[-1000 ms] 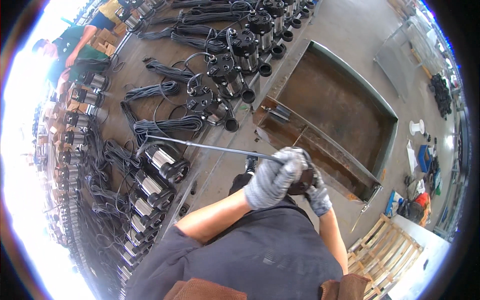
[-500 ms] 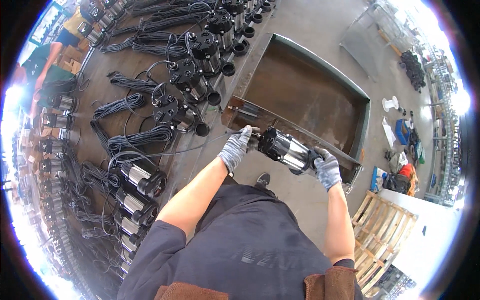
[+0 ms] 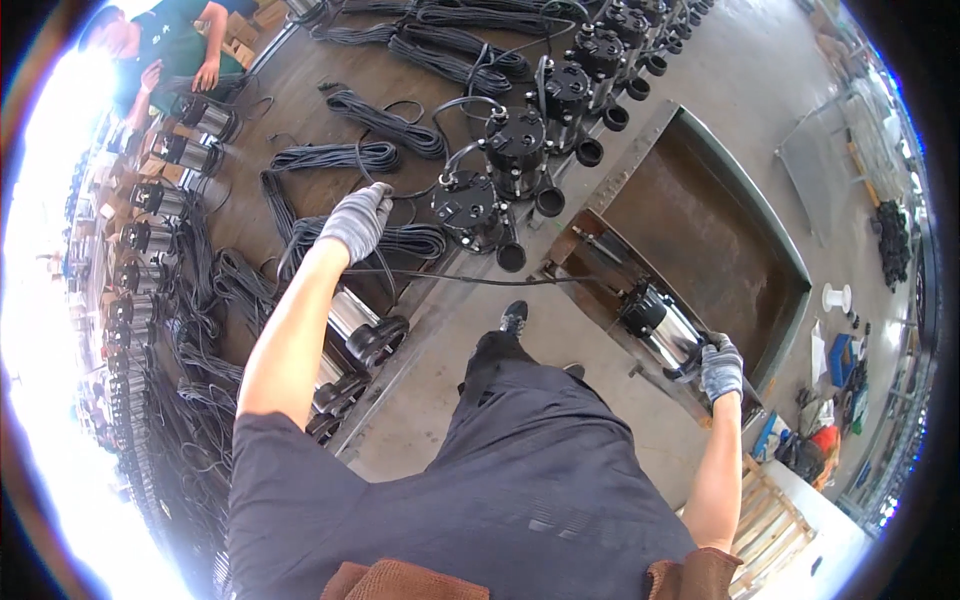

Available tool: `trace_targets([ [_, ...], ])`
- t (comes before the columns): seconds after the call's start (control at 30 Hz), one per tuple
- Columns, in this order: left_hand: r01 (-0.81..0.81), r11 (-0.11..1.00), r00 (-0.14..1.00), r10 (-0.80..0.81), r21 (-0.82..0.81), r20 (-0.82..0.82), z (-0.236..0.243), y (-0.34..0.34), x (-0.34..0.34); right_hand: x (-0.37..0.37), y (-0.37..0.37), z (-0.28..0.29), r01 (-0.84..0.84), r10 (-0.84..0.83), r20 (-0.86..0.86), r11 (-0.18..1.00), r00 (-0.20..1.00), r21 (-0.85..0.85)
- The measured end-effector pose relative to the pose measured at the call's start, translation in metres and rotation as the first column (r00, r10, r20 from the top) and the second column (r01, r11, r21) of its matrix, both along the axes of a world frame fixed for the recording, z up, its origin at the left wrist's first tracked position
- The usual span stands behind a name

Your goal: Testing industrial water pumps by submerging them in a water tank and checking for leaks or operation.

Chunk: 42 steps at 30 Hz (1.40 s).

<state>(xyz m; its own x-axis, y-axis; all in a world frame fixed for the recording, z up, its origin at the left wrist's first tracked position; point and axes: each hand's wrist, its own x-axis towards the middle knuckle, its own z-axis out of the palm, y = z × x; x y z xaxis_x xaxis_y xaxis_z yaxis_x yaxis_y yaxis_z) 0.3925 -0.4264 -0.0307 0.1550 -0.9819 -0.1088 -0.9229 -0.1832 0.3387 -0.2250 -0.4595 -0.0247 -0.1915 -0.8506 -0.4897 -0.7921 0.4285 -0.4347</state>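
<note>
My right hand (image 3: 721,368), in a grey-and-white glove, grips the near end of a submersible pump (image 3: 664,326) with a black head and shiny steel body. The pump lies tilted at the near edge of the rusty metal trough (image 3: 735,205). From its head a black cable (image 3: 490,279) stretches left across to the table, passing by my left wrist. My left hand (image 3: 357,224), in the same kind of glove, is over the table among coiled black cables (image 3: 405,240). Its fingers are closed, and what is between them is hidden.
More pumps (image 3: 467,209) stand in a row along the table edge, with others (image 3: 360,320) lying near my left forearm. A co-worker (image 3: 165,50) is at the far left. To the right are a white spool (image 3: 836,298), a blue crate (image 3: 845,358) and a wooden pallet (image 3: 770,515).
My left hand has left the pump's head and moved left over the table. The pump, in my right hand, has shifted to the trough's edge. My view has turned.
</note>
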Motion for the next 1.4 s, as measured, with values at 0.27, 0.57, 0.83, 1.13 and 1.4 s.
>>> trace_targets([
  [0.27, 0.184, 0.853, 0.839, -0.395, 0.489, 0.374, -0.04, 0.004, -0.007, 0.009, 0.004, 0.003, 0.085, -0.086, 0.045, 0.996, 0.995, 0.026],
  [0.57, -0.353, 0.842, 0.916, 0.221, -0.409, -0.335, 0.033, 0.03, 0.043, -0.018, 0.004, -0.025, 0.076, -0.075, -0.045, 0.997, 0.996, 0.02],
  [0.83, -0.875, 0.408, 0.326, 0.094, -0.263, -0.941, 0.146, 0.069, 0.087, 0.006, 0.004, -0.007, 0.11, -0.108, 0.051, 0.993, 0.993, -0.03],
  [1.13, -0.834, 0.495, 0.509, 0.522, -0.243, -0.684, 0.073, 0.006, 0.119, -0.036, 0.013, -0.048, 0.044, -0.002, 0.188, 0.975, 0.982, -0.216],
  [1.4, -0.34, 0.937, 0.934, 0.328, 0.074, 0.138, -0.048, -0.004, 0.111, 0.015, 0.009, 0.011, 0.124, -0.123, 0.093, 0.992, 0.988, 0.002],
])
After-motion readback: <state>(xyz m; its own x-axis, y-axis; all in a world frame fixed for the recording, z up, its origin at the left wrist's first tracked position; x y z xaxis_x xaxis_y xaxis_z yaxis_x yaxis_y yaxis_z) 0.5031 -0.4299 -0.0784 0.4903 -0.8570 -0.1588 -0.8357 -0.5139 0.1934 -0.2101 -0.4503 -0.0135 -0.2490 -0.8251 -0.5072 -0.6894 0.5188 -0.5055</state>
